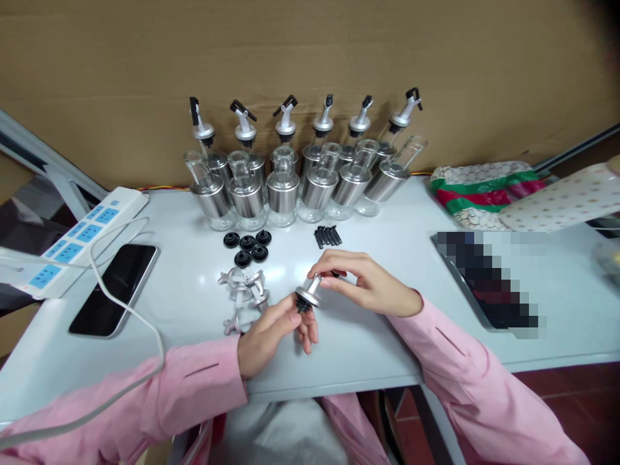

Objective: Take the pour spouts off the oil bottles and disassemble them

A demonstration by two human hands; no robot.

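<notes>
A silver pourer spout with a ribbed black stopper at its base is tilted between my hands above the table. My left hand is closed on its base, thumb and forefinger at the black stopper. The fingers of my right hand pinch the narrow upper end. A small black piece shows under the right fingers; whether it is attached to the spout I cannot tell. Left of my hands lie several loose silver spout bodies. Beyond them are several black stoppers and a row of small black levers.
Glass bottles with steel sleeves stand in rows at the back, the rear ones topped with pourers. A power strip, a phone and a white cable are left. Rightward lie a dark device and patterned cloth.
</notes>
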